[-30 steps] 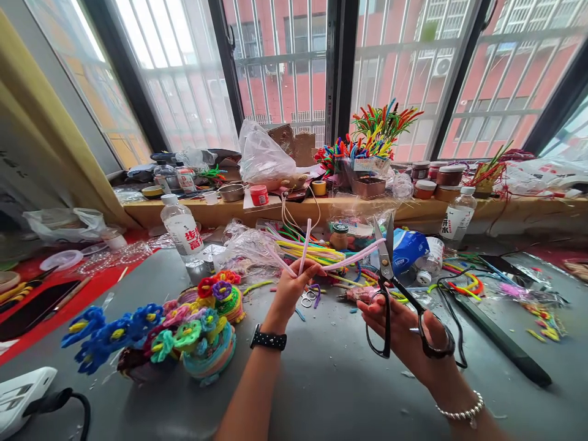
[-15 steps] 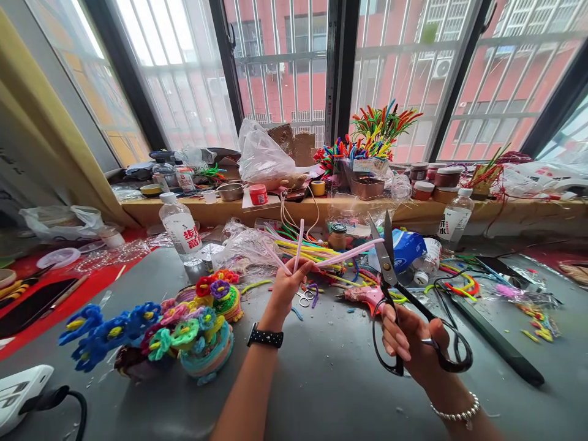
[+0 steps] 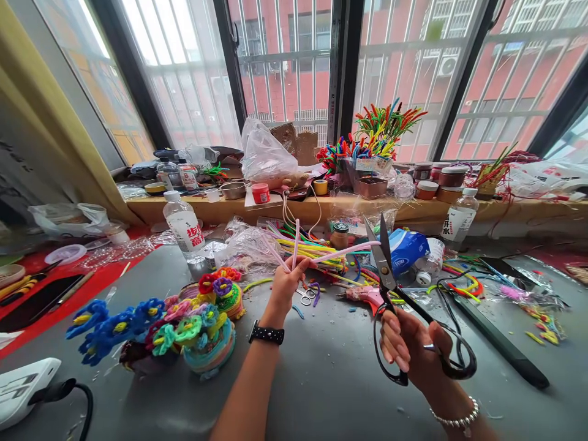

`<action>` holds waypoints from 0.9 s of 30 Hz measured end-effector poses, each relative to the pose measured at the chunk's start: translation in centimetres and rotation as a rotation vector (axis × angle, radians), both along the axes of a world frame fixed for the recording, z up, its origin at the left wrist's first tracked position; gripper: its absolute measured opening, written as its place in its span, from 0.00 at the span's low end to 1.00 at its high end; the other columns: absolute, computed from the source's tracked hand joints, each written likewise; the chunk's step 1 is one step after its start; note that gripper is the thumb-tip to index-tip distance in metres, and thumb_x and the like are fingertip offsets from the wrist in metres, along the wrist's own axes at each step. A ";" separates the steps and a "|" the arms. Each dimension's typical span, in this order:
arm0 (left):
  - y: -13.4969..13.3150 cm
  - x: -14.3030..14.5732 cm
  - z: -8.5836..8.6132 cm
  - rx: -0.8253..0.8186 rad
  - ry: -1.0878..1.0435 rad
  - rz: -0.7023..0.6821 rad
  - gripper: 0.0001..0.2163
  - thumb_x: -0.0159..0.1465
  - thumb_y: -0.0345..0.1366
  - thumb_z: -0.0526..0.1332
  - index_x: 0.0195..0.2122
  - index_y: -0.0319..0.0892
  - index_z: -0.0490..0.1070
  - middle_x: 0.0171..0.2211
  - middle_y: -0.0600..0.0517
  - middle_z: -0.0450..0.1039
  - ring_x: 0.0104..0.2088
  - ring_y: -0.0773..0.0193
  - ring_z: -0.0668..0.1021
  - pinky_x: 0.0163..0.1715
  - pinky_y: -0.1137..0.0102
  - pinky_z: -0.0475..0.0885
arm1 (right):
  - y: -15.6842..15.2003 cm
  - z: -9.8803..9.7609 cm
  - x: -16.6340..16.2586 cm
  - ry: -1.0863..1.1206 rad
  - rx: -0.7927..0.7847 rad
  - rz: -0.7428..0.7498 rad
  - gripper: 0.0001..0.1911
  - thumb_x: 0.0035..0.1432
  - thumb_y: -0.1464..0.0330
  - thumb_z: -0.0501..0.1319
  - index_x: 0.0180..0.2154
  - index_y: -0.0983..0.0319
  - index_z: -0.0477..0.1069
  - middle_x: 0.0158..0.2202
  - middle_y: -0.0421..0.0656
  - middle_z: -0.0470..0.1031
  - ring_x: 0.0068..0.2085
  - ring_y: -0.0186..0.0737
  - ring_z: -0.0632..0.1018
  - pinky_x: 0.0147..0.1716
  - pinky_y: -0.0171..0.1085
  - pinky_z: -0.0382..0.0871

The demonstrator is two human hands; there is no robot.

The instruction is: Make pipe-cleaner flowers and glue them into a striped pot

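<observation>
My left hand [image 3: 290, 283] is closed around several pale pink pipe cleaners [image 3: 296, 239], which fan out above the fist. One of them stretches right to the scissors [image 3: 386, 266]. My right hand [image 3: 408, 346] has its fingers and thumb through the black handles of these large scissors, whose blades point up and stand apart. The end of the long pipe cleaner lies at the blades; I cannot tell whether it sits between them. Behind the scissors lies a pink glue gun [image 3: 362, 295]. A small pair of scissors [image 3: 305, 297] rests on the table just beyond my left hand.
Pipe-cleaner flowers in pots [image 3: 209, 352] stand at the left. Bundled pipe cleaners [image 3: 316, 254] lie in the middle. Water bottles [image 3: 184, 229] stand on both sides, with a blue packet [image 3: 408, 251] near the right one. A long dark bar [image 3: 500, 343] lies right, a white charger [image 3: 27, 389] left.
The view has shifted slightly, so most things sit a little further right. Both hands keep their holds, and the scissors' blades remain apart.
</observation>
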State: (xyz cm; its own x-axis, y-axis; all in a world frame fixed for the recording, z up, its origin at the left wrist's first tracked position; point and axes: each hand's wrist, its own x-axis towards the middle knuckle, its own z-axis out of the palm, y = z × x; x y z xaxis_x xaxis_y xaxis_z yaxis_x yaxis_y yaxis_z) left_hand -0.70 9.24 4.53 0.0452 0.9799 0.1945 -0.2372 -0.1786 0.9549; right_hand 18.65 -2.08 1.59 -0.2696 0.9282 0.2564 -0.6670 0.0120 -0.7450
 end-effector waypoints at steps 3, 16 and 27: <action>0.0 0.1 0.0 0.009 0.015 -0.030 0.10 0.45 0.41 0.65 0.23 0.39 0.70 0.21 0.53 0.71 0.17 0.75 0.62 0.17 0.76 0.55 | 0.3 0.2 0.0 0.074 -0.013 -0.008 0.22 0.43 0.48 0.56 0.22 0.61 0.64 0.12 0.32 0.53 0.11 0.26 0.56 0.18 0.32 0.64; 0.0 0.1 -0.1 0.015 0.043 -0.042 0.09 0.45 0.40 0.65 0.22 0.39 0.70 0.21 0.53 0.71 0.18 0.74 0.62 0.18 0.76 0.56 | 0.5 -0.4 -0.1 0.021 -0.002 -0.029 0.24 0.41 0.47 0.58 0.25 0.62 0.66 0.14 0.34 0.59 0.13 0.28 0.59 0.21 0.33 0.65; 0.0 0.0 -0.1 0.041 0.063 -0.061 0.09 0.48 0.40 0.63 0.24 0.39 0.68 0.21 0.54 0.71 0.18 0.75 0.61 0.18 0.76 0.55 | 0.6 -0.2 0.0 0.124 0.057 0.093 0.24 0.43 0.45 0.54 0.25 0.60 0.62 0.12 0.30 0.50 0.12 0.26 0.50 0.15 0.30 0.58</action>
State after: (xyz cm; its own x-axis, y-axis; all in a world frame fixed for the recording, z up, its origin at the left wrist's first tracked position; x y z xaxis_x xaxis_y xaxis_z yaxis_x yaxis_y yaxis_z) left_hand -0.72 9.24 4.43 0.1179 0.9661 0.2298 -0.1890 -0.2054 0.9603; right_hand 18.63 -1.49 1.34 -0.3168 0.8837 0.3445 -0.7539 -0.0143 -0.6568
